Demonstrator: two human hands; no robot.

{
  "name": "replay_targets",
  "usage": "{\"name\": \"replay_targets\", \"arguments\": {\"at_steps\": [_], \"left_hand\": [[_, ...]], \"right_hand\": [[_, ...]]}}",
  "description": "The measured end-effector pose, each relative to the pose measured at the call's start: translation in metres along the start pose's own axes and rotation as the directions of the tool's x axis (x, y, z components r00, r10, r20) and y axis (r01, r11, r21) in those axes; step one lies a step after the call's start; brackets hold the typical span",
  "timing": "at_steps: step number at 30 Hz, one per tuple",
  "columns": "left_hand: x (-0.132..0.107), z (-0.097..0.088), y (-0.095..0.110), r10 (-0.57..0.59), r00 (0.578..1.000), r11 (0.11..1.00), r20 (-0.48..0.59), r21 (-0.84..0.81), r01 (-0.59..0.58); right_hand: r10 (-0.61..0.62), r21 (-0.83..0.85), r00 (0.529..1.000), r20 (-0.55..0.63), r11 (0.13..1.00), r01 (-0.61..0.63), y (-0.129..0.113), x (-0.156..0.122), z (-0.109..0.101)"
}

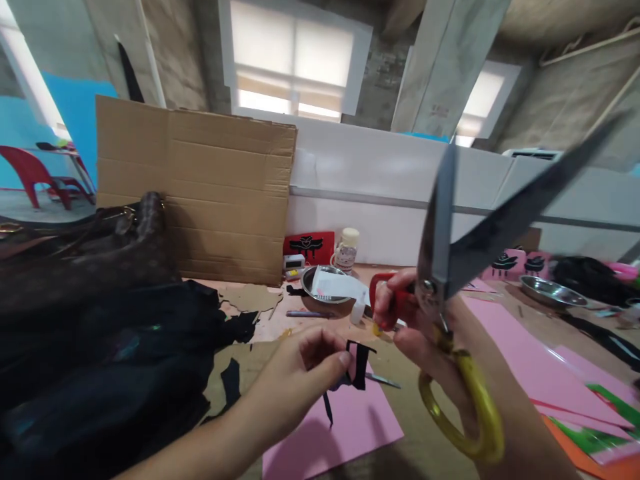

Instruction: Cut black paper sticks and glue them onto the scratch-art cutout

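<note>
one pink sheet (373, 423) lies low and central, and two hands work above it. the left hand (300, 373), over the sheet's far part, pinches one small black-and-pink piece (359, 367) between thumb and fingers. the right hand (430, 357), above and to the right of the sheet, grips one pair of scissors (429, 290) by its two loops, one red, one yellow; the two blades stand wide apart, pointing up and away, with nothing between them that i can see. one pointed metal blade (386, 381) lies at the sheet's far edge, and one thin black strip (328, 408) rests on it.

beyond the sheet are one white bottle (358, 310), one jar (346, 250), one red card (323, 243) and one metal bowl (327, 300); a second bowl (553, 293) sits far to its right. past its right edge a band of bare brown cardboard (410, 400) gives some room, ending at overlapping pink sheets (525, 353), too layered to count. left of the sheet room is tighter: one black scrap (231, 385), then a black plastic heap (125, 380) crowds close.
</note>
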State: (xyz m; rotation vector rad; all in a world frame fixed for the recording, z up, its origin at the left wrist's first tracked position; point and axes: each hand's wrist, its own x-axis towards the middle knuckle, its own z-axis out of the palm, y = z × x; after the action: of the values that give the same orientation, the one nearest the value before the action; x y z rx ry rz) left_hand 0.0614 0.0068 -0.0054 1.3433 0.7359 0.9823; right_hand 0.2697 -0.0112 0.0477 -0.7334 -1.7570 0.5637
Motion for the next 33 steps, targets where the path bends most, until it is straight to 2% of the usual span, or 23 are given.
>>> {"name": "replay_targets", "arguments": {"at_steps": [2, 4, 8, 12, 18, 24, 27, 30, 33], "left_hand": [[-0.001, -0.001, -0.003, -0.007, 1.0, 1.0, -0.019, -0.019, 0.007], [-0.001, -0.006, 0.0, -0.022, 0.999, 0.999, -0.047, -0.027, 0.02], [0.0, -0.012, 0.009, -0.041, 0.997, 0.999, -0.065, -0.028, 0.039], [-0.002, -0.01, 0.012, -0.003, 0.999, 1.0, -0.044, 0.002, 0.003], [-0.008, -0.012, 0.015, 0.039, 0.999, 0.997, -0.004, 0.071, -0.039], [-0.011, -0.021, 0.023, 0.149, 0.987, 0.933, 0.059, 0.323, -0.16], [-0.009, -0.025, 0.025, 0.159, 0.984, 0.901, 0.076, 0.397, -0.176], [-0.005, -0.032, 0.03, 0.133, 0.99, 0.945, 0.038, 0.296, -0.138], [-0.003, -0.042, 0.038, 0.192, 0.975, 0.974, -0.113, 0.141, -0.176]], "right_hand": [[0.018, 0.05, 0.991, 0.133, 0.998, -0.025, 0.01, -0.001, -0.004], [0.055, 0.085, 0.981, 0.186, 0.994, -0.072, 0.018, -0.002, -0.001], [0.138, 0.149, 0.973, 0.186, 0.975, -0.166, 0.022, -0.006, 0.016], [0.245, 0.198, 0.943, 0.223, 0.936, -0.29, 0.016, -0.005, 0.028], [0.253, 0.264, 0.948, 0.191, 0.917, -0.298, 0.011, 0.005, 0.031], [0.276, 0.288, 0.922, 0.272, 0.891, -0.351, 0.013, 0.002, 0.028], [0.309, 0.254, 0.901, 0.305, 0.885, -0.39, 0.013, 0.001, 0.031], [0.32, 0.317, 0.902, 0.288, 0.857, -0.406, 0.014, 0.002, 0.036], [0.321, 0.384, 0.913, 0.251, 0.833, -0.398, 0.017, 0.0, 0.039]]}}
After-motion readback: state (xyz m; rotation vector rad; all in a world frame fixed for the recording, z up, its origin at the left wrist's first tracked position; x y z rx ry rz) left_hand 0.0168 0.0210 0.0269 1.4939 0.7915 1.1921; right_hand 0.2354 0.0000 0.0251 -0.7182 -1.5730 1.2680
